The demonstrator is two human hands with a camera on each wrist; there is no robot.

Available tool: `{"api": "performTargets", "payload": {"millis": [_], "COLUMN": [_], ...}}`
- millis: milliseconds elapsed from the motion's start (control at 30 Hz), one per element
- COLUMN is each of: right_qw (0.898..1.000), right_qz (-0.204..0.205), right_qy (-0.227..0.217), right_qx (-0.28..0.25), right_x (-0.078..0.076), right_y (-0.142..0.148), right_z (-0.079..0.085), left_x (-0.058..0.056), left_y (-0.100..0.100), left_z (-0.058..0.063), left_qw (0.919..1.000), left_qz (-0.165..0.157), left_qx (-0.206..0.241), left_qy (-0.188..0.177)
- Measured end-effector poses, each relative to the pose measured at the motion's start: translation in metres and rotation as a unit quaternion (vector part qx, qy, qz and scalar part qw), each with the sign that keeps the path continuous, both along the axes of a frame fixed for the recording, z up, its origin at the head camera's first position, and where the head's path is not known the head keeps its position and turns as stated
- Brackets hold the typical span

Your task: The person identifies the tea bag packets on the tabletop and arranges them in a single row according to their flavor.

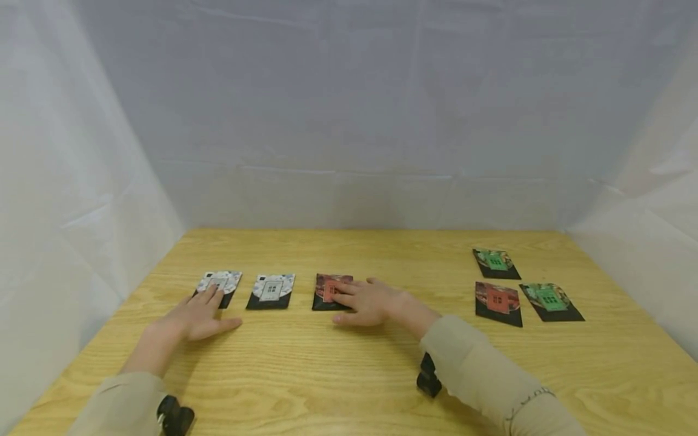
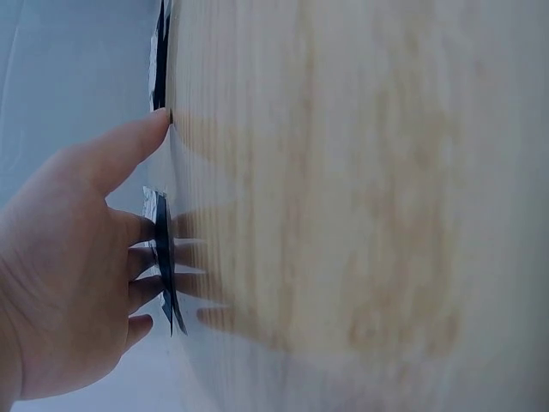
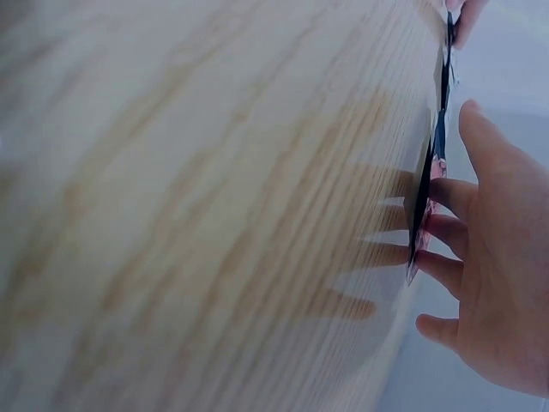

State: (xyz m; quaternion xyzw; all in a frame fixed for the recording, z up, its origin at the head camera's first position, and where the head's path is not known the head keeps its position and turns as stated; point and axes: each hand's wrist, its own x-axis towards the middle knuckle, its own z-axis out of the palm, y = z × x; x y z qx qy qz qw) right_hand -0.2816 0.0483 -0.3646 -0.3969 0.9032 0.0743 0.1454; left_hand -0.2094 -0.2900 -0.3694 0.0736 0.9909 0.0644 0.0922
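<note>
At the left, my left hand (image 1: 203,316) rests its fingers on a flat packet with a white patterned top and black base (image 1: 229,284). In the left wrist view this packet (image 2: 163,257) lies beneath the fingers, with the thumb held apart. My right hand (image 1: 366,303) touches a red and black packet (image 1: 323,293) with straight, spread fingers; the right wrist view shows the same packet (image 3: 422,202) under the fingertips. Between the hands lies a second white and black packet (image 1: 271,292), touched by neither hand.
Toward the right lie another red packet (image 1: 498,303) and two green ones, one behind (image 1: 496,263) and one at the far right (image 1: 552,301). They lie on a wooden table (image 1: 305,375), with white sheeting (image 1: 354,121) behind it and at both sides.
</note>
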Motion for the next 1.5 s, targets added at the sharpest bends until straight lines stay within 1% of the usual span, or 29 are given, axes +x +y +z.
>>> {"api": "performTargets", "payload": {"millis": [467,700,900,1033,1233,1367,1500], "right_qw": [1.000,1.000,1.000,1.000,0.998,0.997,0.997], "right_qz": [0.004,0.001,-0.004,0.002,0.011,0.002,-0.010], "right_qy": [0.017,0.017,0.016,0.014,0.020,0.026,0.026], "right_qx": [0.005,0.005,0.011,-0.001,-0.052,-0.072,-0.078], "right_x": [0.004,0.005,0.004,0.002,-0.004,-0.010,-0.013], "right_y": [-0.004,-0.004,-0.004,-0.001,0.020,0.044,0.074], "right_z": [-0.001,-0.001,-0.002,-0.003,0.001,0.007,0.006], "left_x": [0.001,0.000,0.001,0.001,0.001,0.000,0.001], "left_y": [0.002,0.002,0.004,0.004,0.003,0.001,0.001], "left_z": [-0.001,-0.001,0.000,-0.001,0.000,0.001,0.001], "left_qw": [0.9999,0.9999,1.0000,1.0000,1.0000,1.0000,1.0000], "left_qz": [0.003,0.001,-0.006,-0.001,-0.001,-0.002,-0.006], "left_qx": [0.004,0.007,-0.002,0.000,0.001,-0.002,-0.001], "left_qy": [-0.009,-0.008,0.003,-0.001,-0.003,0.000,0.003]}}
